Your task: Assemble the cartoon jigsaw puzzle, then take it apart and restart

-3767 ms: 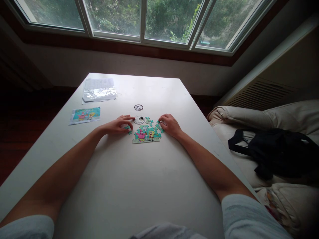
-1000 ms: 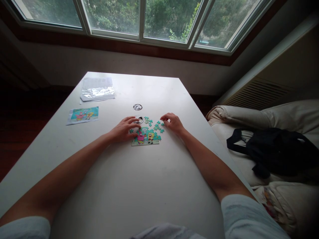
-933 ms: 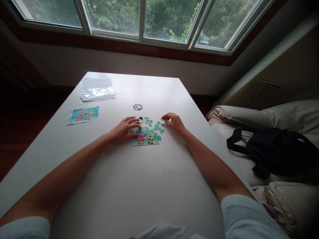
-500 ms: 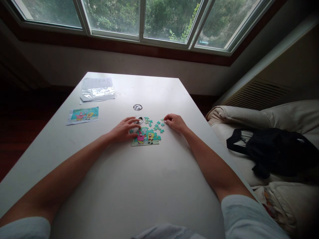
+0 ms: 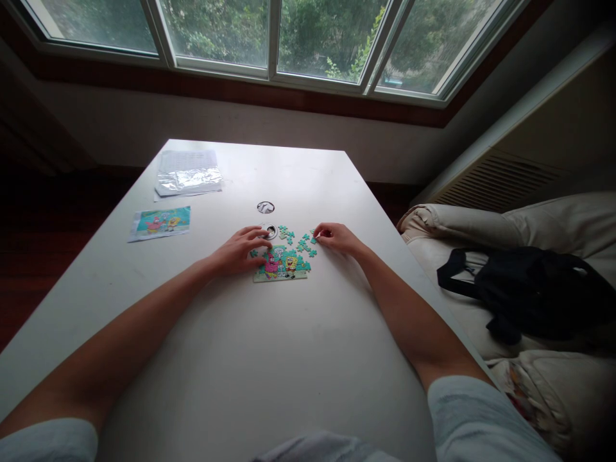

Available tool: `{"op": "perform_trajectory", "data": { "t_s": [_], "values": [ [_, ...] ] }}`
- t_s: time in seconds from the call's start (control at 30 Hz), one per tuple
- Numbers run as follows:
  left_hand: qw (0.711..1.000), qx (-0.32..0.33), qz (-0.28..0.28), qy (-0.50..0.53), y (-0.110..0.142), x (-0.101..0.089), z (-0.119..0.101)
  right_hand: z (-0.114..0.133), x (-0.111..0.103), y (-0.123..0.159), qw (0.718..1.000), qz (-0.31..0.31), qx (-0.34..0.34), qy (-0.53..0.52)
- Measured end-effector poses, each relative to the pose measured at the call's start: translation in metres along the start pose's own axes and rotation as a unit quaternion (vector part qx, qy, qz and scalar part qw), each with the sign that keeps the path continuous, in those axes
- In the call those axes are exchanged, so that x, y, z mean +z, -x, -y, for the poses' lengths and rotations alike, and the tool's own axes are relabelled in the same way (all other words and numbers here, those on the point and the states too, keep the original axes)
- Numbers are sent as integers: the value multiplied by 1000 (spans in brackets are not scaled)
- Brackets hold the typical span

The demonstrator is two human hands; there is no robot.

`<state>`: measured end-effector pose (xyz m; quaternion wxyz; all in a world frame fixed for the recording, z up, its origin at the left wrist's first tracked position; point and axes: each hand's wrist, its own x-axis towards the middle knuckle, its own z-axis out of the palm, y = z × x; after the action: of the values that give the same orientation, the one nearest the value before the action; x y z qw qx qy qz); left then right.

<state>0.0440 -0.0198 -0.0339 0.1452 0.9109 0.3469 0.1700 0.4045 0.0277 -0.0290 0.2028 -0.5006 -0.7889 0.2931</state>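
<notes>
Puzzle (image 5: 280, 265) lies from your right hand (image 5: 337, 238) (pinch unclear) toward the left edge of the table (image 5: 269, 359); your left hand (image 5: 235, 253), fingers apart, is nearer.

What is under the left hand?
Under the left hand, teal puzzle bits show between thumb and fingers, near the assembled section; whatever lies beneath the palm is covered.

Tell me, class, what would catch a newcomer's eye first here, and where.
It would likely be the partly assembled cartoon jigsaw puzzle, pink, yellow and turquoise, on the white table between the left hand and the right hand. Next, perhaps, the printed sheet with matching characters, left of the puzzle, and the black bag or garment on the cream sofa, far right.
</notes>
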Motion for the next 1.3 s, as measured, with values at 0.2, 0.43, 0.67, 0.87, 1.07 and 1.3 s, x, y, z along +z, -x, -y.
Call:
{"op": "perform_trajectory", "data": {
  "t_s": [0.2, 0.43, 0.67, 0.87, 1.07, 1.3],
  "values": [
    [1000, -4, 2, 1, 1, 1, 1, -3, -3, 0, 1000, 8, -4, 5],
    [1000, -8, 2, 7, 0, 0, -1, -6, 3, -1, 995, -77, 8, 67],
    [1000, -6, 0, 12, -3, -2, -3, -6, 7, -2, 991, -88, 5, 99],
    [993, -81, -87, -20, -1, -5, 3, -2, 7, -1, 994, -75, -12, 74],
    [974, -166, -137, -63, 4, -6, 21, -2, 10, -1, 994, -80, -30, 70],
    [986, -132, -106, -3, 8, -14, 39, 1, 11, -1, 993, -83, -29, 76]
  ]
}}
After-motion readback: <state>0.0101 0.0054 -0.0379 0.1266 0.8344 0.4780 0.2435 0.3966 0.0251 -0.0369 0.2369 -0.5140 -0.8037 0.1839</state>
